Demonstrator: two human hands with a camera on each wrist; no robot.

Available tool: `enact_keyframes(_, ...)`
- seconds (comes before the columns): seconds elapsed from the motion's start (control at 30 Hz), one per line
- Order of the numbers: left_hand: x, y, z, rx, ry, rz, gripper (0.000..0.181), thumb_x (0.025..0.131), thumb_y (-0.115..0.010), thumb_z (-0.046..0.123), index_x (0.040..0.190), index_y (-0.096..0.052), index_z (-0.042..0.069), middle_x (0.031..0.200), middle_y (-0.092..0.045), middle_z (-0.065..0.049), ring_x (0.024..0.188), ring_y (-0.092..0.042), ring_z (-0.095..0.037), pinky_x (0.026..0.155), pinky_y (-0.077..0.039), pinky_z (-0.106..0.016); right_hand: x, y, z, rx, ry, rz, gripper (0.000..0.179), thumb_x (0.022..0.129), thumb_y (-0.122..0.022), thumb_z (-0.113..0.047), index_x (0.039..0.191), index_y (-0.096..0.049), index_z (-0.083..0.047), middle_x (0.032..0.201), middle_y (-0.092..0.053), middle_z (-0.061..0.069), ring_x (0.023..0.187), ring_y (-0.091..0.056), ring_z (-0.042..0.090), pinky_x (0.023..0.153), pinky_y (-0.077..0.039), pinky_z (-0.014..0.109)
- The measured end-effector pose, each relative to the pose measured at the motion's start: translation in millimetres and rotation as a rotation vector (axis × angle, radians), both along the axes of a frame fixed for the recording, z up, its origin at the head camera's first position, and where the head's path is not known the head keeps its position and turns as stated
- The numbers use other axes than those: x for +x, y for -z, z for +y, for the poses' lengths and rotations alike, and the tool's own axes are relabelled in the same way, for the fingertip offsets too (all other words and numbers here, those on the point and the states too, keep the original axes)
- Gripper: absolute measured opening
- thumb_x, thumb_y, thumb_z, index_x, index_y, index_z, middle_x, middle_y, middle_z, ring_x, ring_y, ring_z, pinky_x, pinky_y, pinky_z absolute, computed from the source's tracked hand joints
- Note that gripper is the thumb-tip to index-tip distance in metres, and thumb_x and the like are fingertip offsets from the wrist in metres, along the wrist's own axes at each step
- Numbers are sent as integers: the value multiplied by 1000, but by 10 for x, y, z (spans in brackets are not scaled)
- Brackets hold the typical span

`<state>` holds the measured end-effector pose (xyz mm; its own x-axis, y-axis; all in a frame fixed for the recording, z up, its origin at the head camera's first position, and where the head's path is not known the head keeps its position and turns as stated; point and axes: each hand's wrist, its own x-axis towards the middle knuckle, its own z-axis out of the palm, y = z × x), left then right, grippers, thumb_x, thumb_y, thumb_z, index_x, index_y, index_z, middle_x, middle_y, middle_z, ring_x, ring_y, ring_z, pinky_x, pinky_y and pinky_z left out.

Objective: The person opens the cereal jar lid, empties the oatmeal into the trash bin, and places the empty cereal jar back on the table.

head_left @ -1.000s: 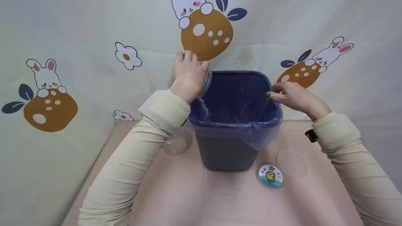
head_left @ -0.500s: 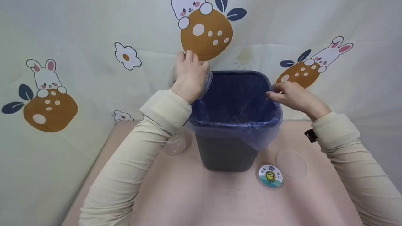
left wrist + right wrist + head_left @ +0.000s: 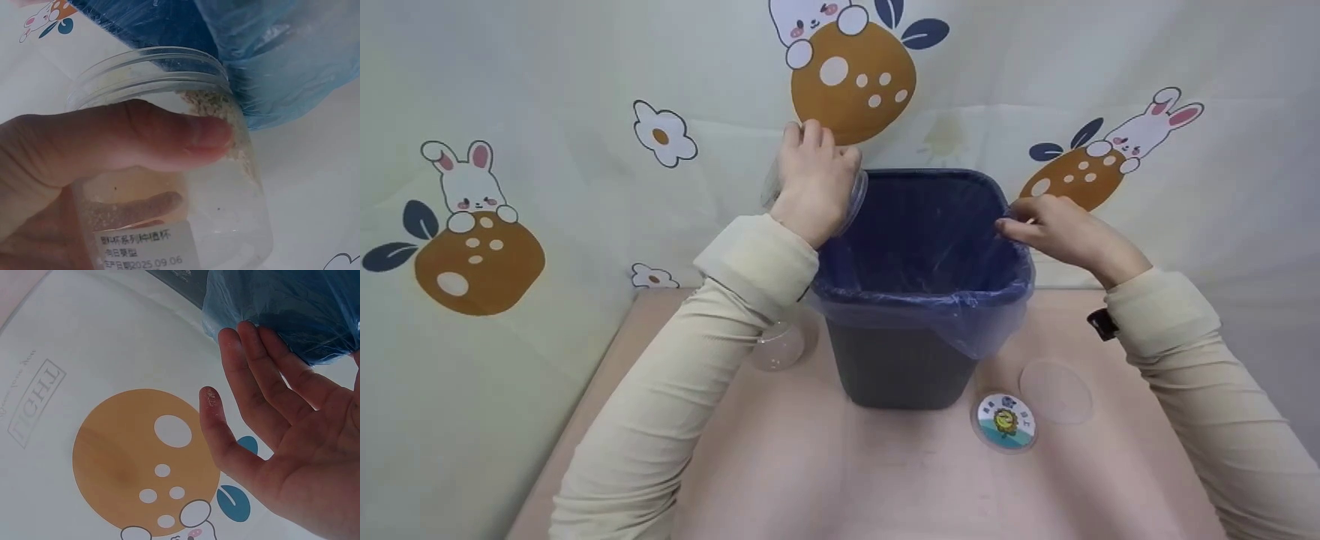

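Note:
My left hand [image 3: 814, 180] grips a clear plastic jar [image 3: 230, 191], thumb across its side. The jar tilts with its threaded mouth at the left rim of a dark grey trash bin [image 3: 904, 367]. Pale grainy residue [image 3: 211, 104] clings to the inner wall near the mouth, and a white printed label [image 3: 146, 247] shows lower down. A blue bag [image 3: 982, 322] lines the bin and folds over its rim. My right hand [image 3: 1069, 232] holds the bin's right rim, thumb inside and the fairly straight fingers [image 3: 270, 377] along the bag outside.
On the pink tabletop [image 3: 915, 480], a clear rounded container [image 3: 778, 349] stands left of the bin, partly behind my left sleeve. A round lid with a sunflower picture [image 3: 1006, 421] and a thin clear disc [image 3: 1056, 391] lie at the right. A printed cloth [image 3: 585, 60] hangs close behind.
A whitish streak below the jar's mouth, seen inside the bin one second ago, has faded from view. Both hands, the jar and the bin have hardly moved.

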<state>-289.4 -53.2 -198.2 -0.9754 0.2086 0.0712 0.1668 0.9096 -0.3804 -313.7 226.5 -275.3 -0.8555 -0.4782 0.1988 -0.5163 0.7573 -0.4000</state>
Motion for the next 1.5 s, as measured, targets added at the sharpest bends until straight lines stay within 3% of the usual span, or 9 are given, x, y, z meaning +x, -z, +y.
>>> enact_keyframes(1.5, -25, 40, 110, -123, -31, -16, 35, 103, -33, 5, 134, -44, 15, 132, -42, -16, 126, -29, -32, 107, -17, -45, -1, 3, -3, -1, 5, 5, 29, 97, -54, -22, 96, -67, 3, 85, -68, 12, 75, -61, 24, 68, -47, 41)
